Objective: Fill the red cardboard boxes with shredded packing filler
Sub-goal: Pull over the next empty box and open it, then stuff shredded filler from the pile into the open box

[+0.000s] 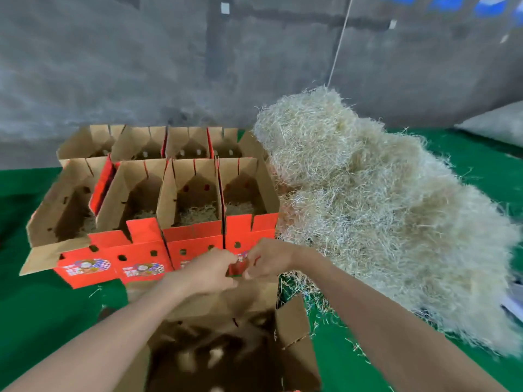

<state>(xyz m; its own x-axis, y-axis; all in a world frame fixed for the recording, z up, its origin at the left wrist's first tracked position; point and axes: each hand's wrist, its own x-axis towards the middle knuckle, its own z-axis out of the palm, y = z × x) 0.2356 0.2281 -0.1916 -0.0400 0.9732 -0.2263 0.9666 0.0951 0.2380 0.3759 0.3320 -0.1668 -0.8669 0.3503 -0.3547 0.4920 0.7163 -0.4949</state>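
Left hand (209,271) and right hand (268,260) are being pinched onto a red flap (237,268) of the nearest box (291,321), seemingly being opened; shredded filler (368,207) is being needed next

Both my bare forearms stretch forward and converge. My left hand (209,271) and right hand (268,260) nearly touch, fingers curled, each pinching the same small red flap (237,267).

Before me: boxes (195,239), matt cardboard, red print outside, plain brown inside; filler (368,193), rough, wiry pale shreds; tabletop (42,306), smooth green covering.
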